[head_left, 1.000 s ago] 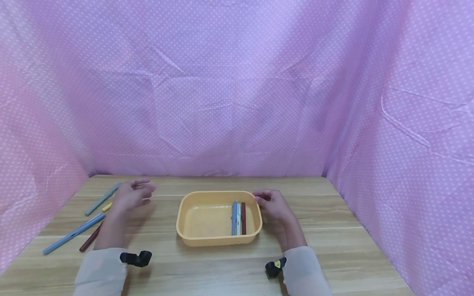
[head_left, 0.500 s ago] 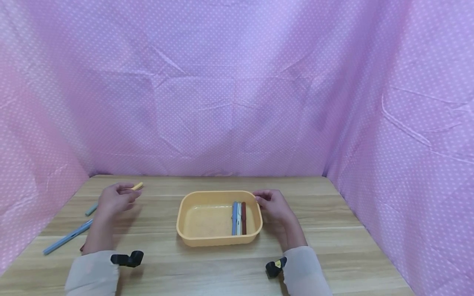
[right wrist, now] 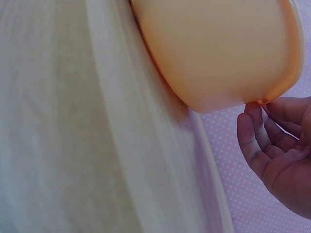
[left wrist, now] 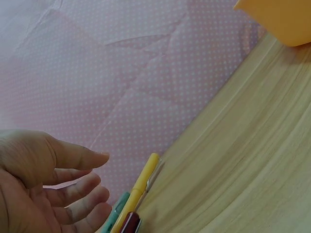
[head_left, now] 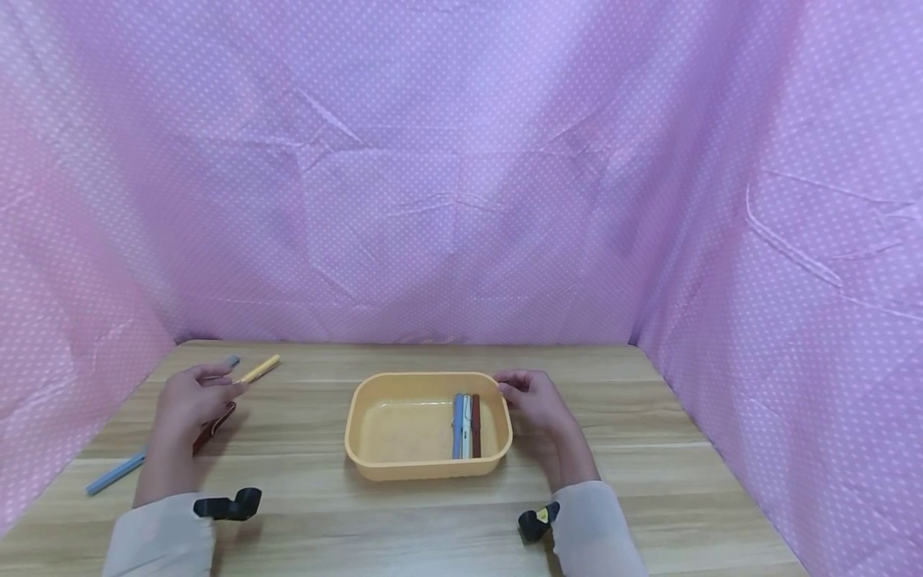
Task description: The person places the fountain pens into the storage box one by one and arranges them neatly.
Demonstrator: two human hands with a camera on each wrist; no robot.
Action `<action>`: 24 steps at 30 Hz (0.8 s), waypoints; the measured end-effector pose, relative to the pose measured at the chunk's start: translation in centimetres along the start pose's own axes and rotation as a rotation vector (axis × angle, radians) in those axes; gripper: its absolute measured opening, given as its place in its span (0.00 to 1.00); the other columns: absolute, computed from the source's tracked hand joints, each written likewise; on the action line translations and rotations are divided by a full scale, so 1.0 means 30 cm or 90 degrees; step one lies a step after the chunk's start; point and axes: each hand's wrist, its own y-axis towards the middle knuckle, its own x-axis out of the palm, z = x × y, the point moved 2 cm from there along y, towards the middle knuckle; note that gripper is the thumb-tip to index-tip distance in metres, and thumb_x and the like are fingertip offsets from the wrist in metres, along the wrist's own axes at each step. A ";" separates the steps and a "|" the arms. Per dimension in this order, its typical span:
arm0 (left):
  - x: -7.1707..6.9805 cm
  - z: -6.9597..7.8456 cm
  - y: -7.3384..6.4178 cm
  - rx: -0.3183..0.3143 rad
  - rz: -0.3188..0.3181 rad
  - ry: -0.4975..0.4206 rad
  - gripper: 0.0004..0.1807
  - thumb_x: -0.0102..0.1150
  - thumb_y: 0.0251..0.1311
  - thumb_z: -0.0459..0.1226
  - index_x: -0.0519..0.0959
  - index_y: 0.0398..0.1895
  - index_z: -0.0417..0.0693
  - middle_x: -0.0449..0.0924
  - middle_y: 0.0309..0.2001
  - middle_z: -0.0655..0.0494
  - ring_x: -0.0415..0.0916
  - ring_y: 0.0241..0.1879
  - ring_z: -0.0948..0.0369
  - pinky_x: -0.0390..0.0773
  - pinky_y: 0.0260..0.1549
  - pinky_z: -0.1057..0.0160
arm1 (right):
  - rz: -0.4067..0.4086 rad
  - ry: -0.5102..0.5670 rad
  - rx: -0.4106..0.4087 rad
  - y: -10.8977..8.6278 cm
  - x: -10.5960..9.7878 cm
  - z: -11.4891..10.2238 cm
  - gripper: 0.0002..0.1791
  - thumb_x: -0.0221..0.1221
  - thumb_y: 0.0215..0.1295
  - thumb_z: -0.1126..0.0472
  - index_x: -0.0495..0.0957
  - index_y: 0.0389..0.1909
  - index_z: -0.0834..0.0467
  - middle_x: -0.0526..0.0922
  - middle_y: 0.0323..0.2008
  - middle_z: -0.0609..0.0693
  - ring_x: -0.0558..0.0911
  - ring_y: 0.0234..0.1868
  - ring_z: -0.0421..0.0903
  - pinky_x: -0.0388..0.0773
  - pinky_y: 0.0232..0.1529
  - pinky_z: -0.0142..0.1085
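Note:
My left hand (head_left: 191, 401) hovers over several pens at the table's left, its thumb apart from loosely bent fingers and nothing between them. In the left wrist view a yellow pen (left wrist: 146, 179), a teal pen (left wrist: 116, 211) and a dark red pen (left wrist: 130, 223) show just past the fingertips. A blue pen (head_left: 115, 474) lies partly hidden behind the left wrist. My right hand (head_left: 532, 401) pinches the back right rim of a yellow plastic box (head_left: 397, 466). Inside, along its right side, lie a blue pen (head_left: 457, 425), a whitish pen (head_left: 466, 429) and a dark red pen (head_left: 476, 429).
The wooden table (head_left: 404, 529) carries the box at its middle. A pink dotted cloth (head_left: 433, 200) hangs behind the table and along both sides. Each sleeve bears a small black wrist camera (head_left: 229, 506).
My left hand has moved left, uncovering the upper ends of the yellow and dark red pens and covering more of the blue one. The right hand and box stay put.

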 end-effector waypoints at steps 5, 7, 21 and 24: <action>-0.030 -0.020 -0.005 -0.016 -0.012 0.048 0.38 0.67 0.64 0.39 0.64 0.72 0.29 0.68 0.66 0.26 0.74 0.54 0.46 0.79 0.34 0.69 | -0.001 0.000 0.001 -0.004 -0.003 -0.002 0.10 0.58 0.73 0.70 0.84 0.49 0.66 0.87 0.42 0.55 0.85 0.44 0.48 0.86 0.49 0.41; -0.039 -0.025 -0.007 -0.026 -0.023 0.057 0.38 0.66 0.64 0.39 0.63 0.72 0.29 0.66 0.66 0.25 0.71 0.57 0.42 0.78 0.39 0.64 | -0.001 0.001 0.000 -0.005 -0.004 -0.001 0.10 0.58 0.73 0.70 0.84 0.49 0.66 0.87 0.42 0.55 0.85 0.44 0.48 0.86 0.49 0.41; -0.116 -0.092 -0.012 -0.030 -0.067 0.126 0.37 0.67 0.61 0.40 0.66 0.68 0.27 0.73 0.51 0.33 0.72 0.46 0.44 0.77 0.37 0.56 | -0.006 0.001 0.002 -0.002 -0.011 -0.008 0.11 0.57 0.74 0.70 0.84 0.50 0.67 0.87 0.43 0.57 0.85 0.45 0.49 0.86 0.50 0.42; -0.129 -0.106 -0.012 -0.020 -0.094 0.124 0.36 0.68 0.61 0.39 0.67 0.65 0.25 0.76 0.45 0.39 0.74 0.41 0.49 0.79 0.33 0.60 | -0.009 0.000 0.003 0.000 -0.010 -0.008 0.10 0.57 0.74 0.69 0.84 0.50 0.67 0.87 0.43 0.57 0.85 0.44 0.49 0.86 0.50 0.41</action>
